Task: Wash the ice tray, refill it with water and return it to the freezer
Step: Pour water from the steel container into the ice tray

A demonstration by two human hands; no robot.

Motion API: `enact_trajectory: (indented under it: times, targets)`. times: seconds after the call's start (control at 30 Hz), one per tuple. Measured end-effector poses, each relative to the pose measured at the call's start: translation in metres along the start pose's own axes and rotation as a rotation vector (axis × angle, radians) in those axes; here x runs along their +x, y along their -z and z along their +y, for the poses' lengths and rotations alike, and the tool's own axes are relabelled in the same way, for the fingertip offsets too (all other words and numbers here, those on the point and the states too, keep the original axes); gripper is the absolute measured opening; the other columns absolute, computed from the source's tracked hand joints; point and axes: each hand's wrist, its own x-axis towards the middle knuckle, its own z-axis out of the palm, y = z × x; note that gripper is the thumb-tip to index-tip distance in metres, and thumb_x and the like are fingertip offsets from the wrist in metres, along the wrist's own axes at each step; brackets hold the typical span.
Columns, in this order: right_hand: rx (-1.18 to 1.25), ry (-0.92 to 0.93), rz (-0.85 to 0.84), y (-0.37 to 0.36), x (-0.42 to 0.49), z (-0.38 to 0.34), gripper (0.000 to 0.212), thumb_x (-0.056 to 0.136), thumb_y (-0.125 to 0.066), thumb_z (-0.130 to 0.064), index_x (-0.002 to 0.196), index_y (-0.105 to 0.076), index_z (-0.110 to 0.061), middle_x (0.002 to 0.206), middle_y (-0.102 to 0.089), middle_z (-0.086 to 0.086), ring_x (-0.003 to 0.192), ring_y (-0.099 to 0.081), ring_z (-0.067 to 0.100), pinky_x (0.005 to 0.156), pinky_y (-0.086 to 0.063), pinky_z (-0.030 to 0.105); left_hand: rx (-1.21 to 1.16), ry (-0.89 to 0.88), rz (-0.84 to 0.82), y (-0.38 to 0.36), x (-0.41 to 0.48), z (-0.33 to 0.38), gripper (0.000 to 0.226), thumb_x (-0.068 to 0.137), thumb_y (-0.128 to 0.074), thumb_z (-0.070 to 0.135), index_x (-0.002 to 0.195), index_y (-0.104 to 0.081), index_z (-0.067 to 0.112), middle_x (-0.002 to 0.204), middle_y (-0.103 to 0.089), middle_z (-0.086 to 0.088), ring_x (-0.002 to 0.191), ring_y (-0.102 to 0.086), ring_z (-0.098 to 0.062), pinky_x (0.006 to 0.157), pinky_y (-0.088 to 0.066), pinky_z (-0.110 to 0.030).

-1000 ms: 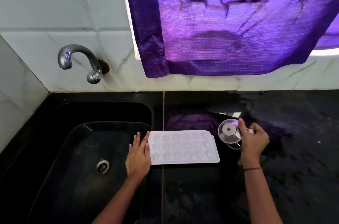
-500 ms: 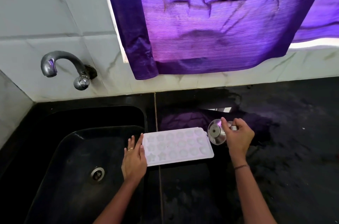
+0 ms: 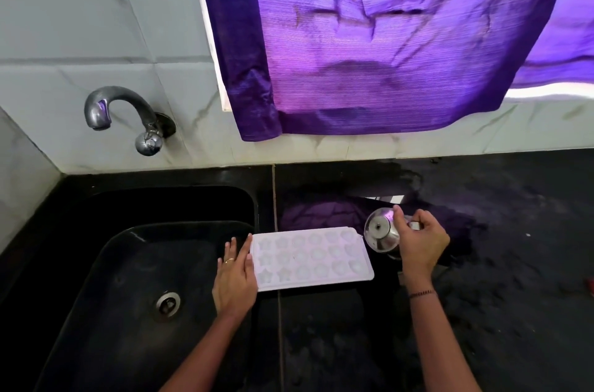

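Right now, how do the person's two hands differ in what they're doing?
The left hand lies flat and open against the short end of the white ice tray, by the sink; the right hand is curled around a small steel pot, tipped toward the tray's other end. The left wears a finger ring; the right wrist has a thin band. Both sit at the tray's ends, over the black counter.

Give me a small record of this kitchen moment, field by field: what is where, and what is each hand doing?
tray: white plastic ice tray, flat on the black counter beside the sink
left hand: left hand, flat, fingers against the tray's left edge
right hand: right hand, gripping a small steel vessel tipped toward the tray
sink: black sink
tap: steel wall tap, no water running
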Motion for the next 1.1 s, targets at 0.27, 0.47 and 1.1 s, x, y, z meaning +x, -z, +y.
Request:
enact_trajectory:
  times: [0.27,0.47,1.1]
  targets:
    - [0.193,-0.263,0.040,-0.005,0.006,0.004,0.050,0.078,-0.075,-0.015,0.052,-0.033,-0.009,0.048,-0.036,-0.002,0.039,-0.034,0.002,0.047,-0.033,0.010,0.044,-0.007,0.010,0.000,0.000,0.000,0.045,0.101,-0.026,0.027,0.145,-0.027,0.034,0.156,-0.022,-0.001,0.146,-0.011,-0.013,0.118,-0.011,-0.032]
    - [0.164,-0.114,-0.054,-0.011,0.000,0.001,0.051,0.078,-0.076,-0.013,0.052,-0.032,-0.007,0.049,-0.030,0.002,0.045,-0.029,0.006,0.043,-0.026,0.012,0.071,-0.017,0.013,0.001,0.000,0.000,0.046,0.101,-0.027,0.025,0.146,-0.027,0.033,0.156,-0.022,-0.002,0.146,-0.011,-0.014,0.119,-0.009,-0.032]
    - [-0.005,0.163,-0.079,-0.017,-0.005,-0.011,0.043,0.077,-0.076,-0.010,0.052,-0.044,0.003,0.050,-0.043,0.013,0.048,-0.040,0.030,0.047,-0.037,0.039,0.131,-0.013,0.001,0.001,0.000,-0.002,0.050,0.097,-0.014,0.036,0.146,-0.024,0.036,0.156,-0.021,-0.002,0.146,-0.010,-0.013,0.118,-0.008,-0.031]
